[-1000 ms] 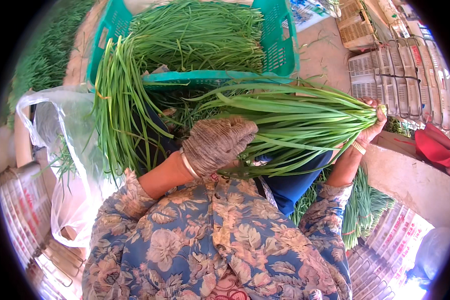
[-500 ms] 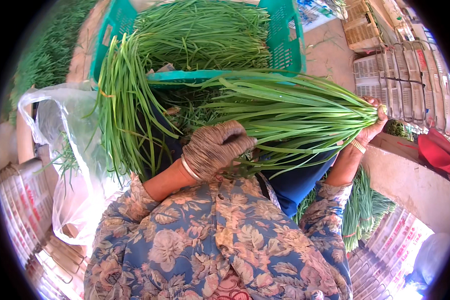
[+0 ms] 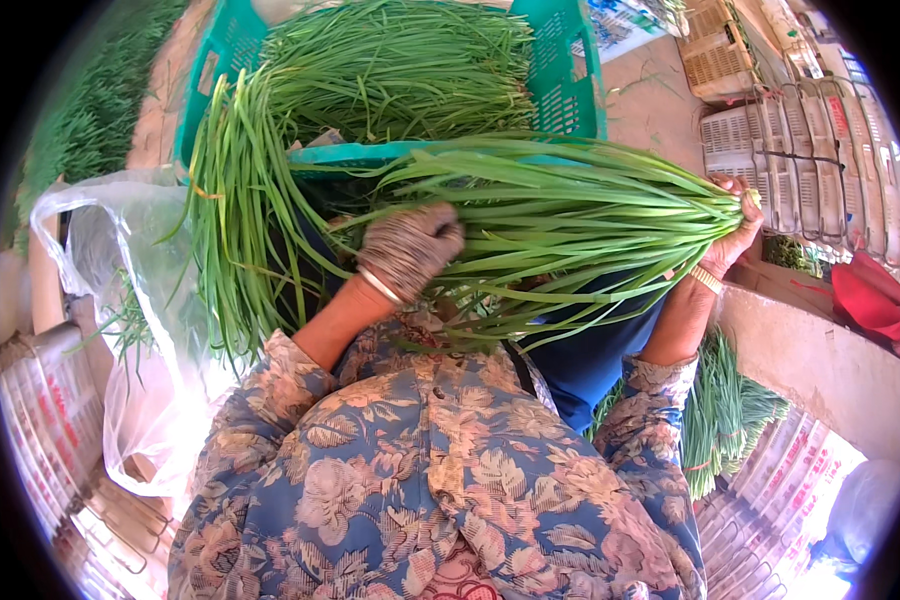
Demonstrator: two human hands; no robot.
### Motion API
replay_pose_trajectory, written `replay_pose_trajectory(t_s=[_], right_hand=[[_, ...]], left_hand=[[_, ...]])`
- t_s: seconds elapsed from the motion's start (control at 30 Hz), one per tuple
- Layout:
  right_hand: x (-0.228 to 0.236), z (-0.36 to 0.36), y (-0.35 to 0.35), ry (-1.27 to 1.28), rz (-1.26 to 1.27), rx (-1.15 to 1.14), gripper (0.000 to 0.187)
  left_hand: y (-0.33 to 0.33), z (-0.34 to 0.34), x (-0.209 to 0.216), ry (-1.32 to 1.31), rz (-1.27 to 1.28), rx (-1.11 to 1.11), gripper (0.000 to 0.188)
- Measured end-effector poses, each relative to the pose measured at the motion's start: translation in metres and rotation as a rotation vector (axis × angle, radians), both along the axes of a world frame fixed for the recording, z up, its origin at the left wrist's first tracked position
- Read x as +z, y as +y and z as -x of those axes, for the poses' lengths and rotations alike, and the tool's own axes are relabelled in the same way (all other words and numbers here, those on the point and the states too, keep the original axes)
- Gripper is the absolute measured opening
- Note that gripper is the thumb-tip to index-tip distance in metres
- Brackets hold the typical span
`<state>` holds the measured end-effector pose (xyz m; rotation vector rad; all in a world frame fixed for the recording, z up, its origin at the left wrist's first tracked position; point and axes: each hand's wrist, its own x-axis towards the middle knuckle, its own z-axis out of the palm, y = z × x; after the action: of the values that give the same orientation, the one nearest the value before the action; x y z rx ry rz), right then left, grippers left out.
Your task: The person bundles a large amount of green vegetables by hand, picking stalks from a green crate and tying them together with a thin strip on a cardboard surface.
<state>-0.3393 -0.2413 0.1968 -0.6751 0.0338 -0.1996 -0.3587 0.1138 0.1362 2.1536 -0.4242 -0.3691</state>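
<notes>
A long bunch of garlic chives [image 3: 570, 220] lies sideways over my lap, its leaf tips fanning toward the left. My bare right hand [image 3: 735, 228] is closed round the pale root end, a gold-coloured bracelet on that wrist. By the loose leaf tips is my left hand [image 3: 410, 252], in a dirty striped work glove, its fingers curled into a fist. Whatever those fingers hold, if anything, is hidden. More garlic chives [image 3: 245, 220] hang over my left knee, beside the near left corner of a green plastic crate [image 3: 570, 95].
Neatly laid chives [image 3: 400, 70] fill the crate. A clear plastic bag [image 3: 140, 330] stands left of my leg. Tied bundles of chives [image 3: 710, 415] lie by a low pale ledge [image 3: 815, 350] at right. Stacked pale crates [image 3: 800, 160] stand farther right, near a red cloth [image 3: 868, 298].
My left fist has moved left and slightly up, from the middle of the leaves toward their tips. The bunch has shifted slightly, with my right hand still gripping its root end.
</notes>
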Motion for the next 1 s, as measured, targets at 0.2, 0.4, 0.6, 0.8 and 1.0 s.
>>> replay_pose_trajectory(t_s=[0.2,0.4,0.6,0.8,1.0], right_hand=[[-0.006,0.000,-0.011,0.046,0.103,-0.127,0.026],[0.009,0.005,0.019,0.039,0.193,-0.144,0.026],[0.025,0.009,0.029,-0.287,-0.012,0.194,0.024],[0.027,0.021,0.019,-0.461,-0.199,0.241,0.030],[0.037,0.023,0.011,-0.577,-0.141,0.330,0.024]], left_hand=[[0.026,-0.005,-0.015,-0.042,0.043,0.227,0.015],[0.004,0.003,0.044,-0.009,0.562,0.249,0.033],[-0.013,-0.004,0.045,-0.301,0.159,0.024,0.058],[-0.017,0.040,0.058,0.234,-0.094,-0.579,0.051],[-0.003,0.047,0.030,0.068,-0.116,-0.563,0.042]])
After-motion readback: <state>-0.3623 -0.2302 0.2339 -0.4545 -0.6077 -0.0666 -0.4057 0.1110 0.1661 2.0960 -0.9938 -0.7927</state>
